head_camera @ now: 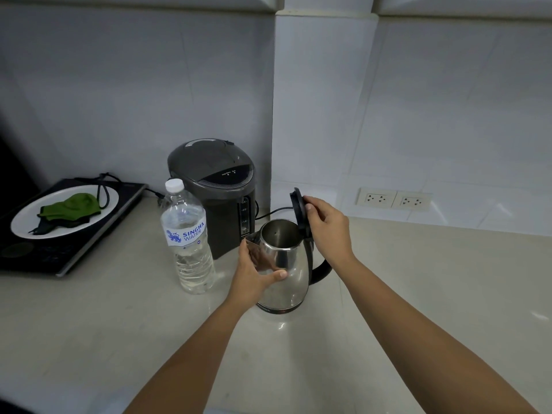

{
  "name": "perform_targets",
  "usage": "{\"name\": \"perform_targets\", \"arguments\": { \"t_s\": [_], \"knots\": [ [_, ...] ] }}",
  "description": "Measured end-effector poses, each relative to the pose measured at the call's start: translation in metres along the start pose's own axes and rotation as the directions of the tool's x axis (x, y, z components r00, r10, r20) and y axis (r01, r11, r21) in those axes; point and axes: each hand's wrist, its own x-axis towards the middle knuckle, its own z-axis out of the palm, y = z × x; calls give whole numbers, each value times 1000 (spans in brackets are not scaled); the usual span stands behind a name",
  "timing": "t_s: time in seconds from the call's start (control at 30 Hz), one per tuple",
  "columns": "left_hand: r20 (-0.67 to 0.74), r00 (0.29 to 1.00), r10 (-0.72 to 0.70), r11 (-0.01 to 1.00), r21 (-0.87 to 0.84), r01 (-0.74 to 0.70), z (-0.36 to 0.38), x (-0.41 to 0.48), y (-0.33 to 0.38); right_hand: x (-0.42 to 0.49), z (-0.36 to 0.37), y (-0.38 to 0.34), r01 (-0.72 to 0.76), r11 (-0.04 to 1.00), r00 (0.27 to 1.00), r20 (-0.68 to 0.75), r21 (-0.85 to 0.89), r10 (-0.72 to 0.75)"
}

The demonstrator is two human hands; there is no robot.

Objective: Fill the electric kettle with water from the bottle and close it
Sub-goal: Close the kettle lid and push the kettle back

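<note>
- on the counter (pixel 388 294), near its middle: left hand (pixel 254 279) wrapped around the front of the kettle (pixel 291 273), thumb across the steel body, fingers curled under the spout side
- right hand (pixel 327 228) up at the lid (pixel 300 212), fingertips and thumb pinched on its black edge, holding it swung open and near upright over the handle side
- kettle upright on the counter, mouth uncovered, bare steel inside; water level inside cannot be told
- black handle (pixel 321 271) curving out to the right, below the right wrist
- just left of the kettle, apart from it: bottle (pixel 189 240), upright, white cap on, clear water filling most of it, blue and white label
- behind bottle and kettle, against the wall: dark grey hot-water pot (pixel 215 186), lid shut, black cord trailing right
- far left: black hob (pixel 62 252) carrying a white plate (pixel 24 224) with a green cloth (pixel 74 206) on it
- on the right wall, well apart: two white sockets (pixel 394 200) side by side
</note>
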Motion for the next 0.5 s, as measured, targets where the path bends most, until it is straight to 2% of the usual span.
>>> {"name": "perform_targets", "arguments": {
  "t_s": [0.13,0.23,0.37,0.5],
  "knots": [
    [2,1000,-4,1000,-18,4,1,0,0,1,1,-3,-3,998,1000,27,-63,4],
    [8,1000,-4,1000,-12,4,1,1,-2,0,4,-4,63,986,997,47,-156,-56],
    [5,1000,-2,1000,8,2,0,1,-4,-1,14,-1,263,869,965,111,-418,-239],
    [3,1000,18,1000,18,-18,0,2,-5,-9,25,-2,392,765,919,181,-511,-350]
  ]
}}
